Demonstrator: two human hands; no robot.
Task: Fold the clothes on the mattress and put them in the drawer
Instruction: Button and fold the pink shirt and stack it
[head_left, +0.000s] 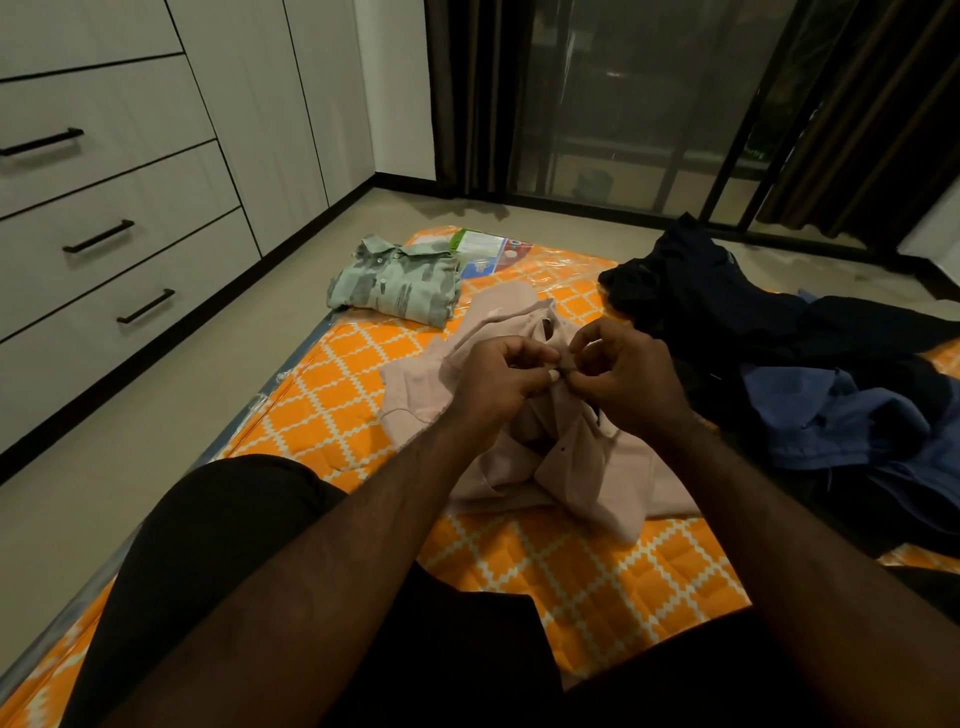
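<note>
A pale pink shirt (587, 478) lies rumpled in the middle of the orange lattice-patterned mattress (332, 384), just in front of the person's knees. Both hands are together over it, near its collar. The left hand (498, 384) has its fingers curled and pinches one edge of the shirt's front opening. The right hand (628, 384), also curled, pinches the facing edge, and the fingertips of the two hands meet at the same spot on the cloth. What lies between the fingertips is too small to make out. A small dark button shows lower down on the shirt front.

A green camouflage-print shirt (395, 283) sits folded in a neat rectangle at the far left corner of the mattress, collar up, well apart from the pink one. Beside it a printed label (483, 252) shows under the mattress's clear plastic wrap. On the right side of the mattress a heap of dark clothes (701, 301) lies unfolded, with a blue garment (831, 421) crumpled against its near side.

The person wears black shorts (208, 545), the left knee over the mattress edge. Along the left wall stands a pale wardrobe with three drawers (130, 208), all closed, each with a black bar handle. The mattress rests on a beige floor (156, 415). Behind it are dark curtains (478, 93) and a glass sliding door (649, 104).
</note>
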